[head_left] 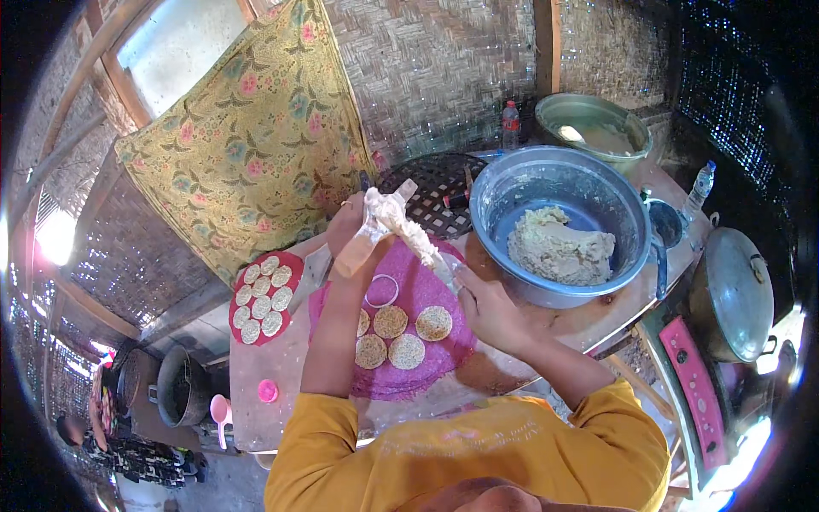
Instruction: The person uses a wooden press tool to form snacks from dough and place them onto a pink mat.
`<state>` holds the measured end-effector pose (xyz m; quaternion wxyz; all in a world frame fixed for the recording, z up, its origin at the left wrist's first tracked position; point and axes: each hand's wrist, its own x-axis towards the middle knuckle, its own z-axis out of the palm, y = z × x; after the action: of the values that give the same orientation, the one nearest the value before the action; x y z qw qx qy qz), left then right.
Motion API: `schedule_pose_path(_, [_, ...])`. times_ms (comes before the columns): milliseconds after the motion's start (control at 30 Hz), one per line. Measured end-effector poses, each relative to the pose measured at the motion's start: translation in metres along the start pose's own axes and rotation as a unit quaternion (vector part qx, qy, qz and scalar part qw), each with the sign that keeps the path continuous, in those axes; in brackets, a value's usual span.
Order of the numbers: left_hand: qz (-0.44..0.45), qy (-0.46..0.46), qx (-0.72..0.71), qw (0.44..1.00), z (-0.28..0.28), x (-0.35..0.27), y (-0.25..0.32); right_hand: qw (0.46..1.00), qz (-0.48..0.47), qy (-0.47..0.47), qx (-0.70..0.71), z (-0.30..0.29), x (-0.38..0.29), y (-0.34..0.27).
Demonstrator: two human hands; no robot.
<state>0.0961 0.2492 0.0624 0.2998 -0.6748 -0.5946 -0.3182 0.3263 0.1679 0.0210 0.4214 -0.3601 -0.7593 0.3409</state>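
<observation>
My left hand (349, 227) grips a wooden tool with crossing handles (358, 251), partly wrapped in clear plastic and smeared with pale dough. In my right hand (480, 304) is a flat blade (448, 272) bearing a long strip of dough (416, 238) that reaches up to the tool. Below them lies a purple sheet (416, 275) with a white ring (381, 291) and several flat speckled rounds (406, 351). Left of it is a red sheet (297, 272) holding more pale rounds (261, 306). To the right, a large blue basin (489, 243) contains a lump of dough (563, 246).
A green basin (550, 105), plastic bottles (510, 125) and a blue dipper (661, 269) stand around the blue basin. A lidded metal pot (736, 294) is at the right. A pink dipper (221, 409) is at the table's left edge. Another person (83, 435) is at the lower left.
</observation>
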Motion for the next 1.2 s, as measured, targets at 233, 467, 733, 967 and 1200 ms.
schedule_pose_path(233, [-0.063,-0.032,-0.114,0.991,0.006,-0.019,-0.035,0.956,0.056,0.071,-0.279,-0.092,0.000,0.025])
schedule_pose_path(467, [-0.232,0.025,-0.765,0.601,-0.058,-0.015,-0.038,0.833,0.113,0.052,-0.539,-0.119,0.003,0.043])
schedule_pose_path(733, [-0.300,-0.014,-0.939,0.168,-0.038,-0.029,0.019,0.617,0.241,-0.275,0.697,0.044,0.012,0.016])
schedule_pose_path(967, [-0.361,-0.084,-0.569,0.734,-0.042,-0.117,-0.030,0.894,0.152,-0.010,0.421,-0.009,0.021,-0.014])
schedule_pose_path(1200, [-0.200,-0.312,-0.555,0.745,-0.082,-0.136,0.000,0.977,-0.196,-0.087,0.016,-0.017,0.030,-0.056])
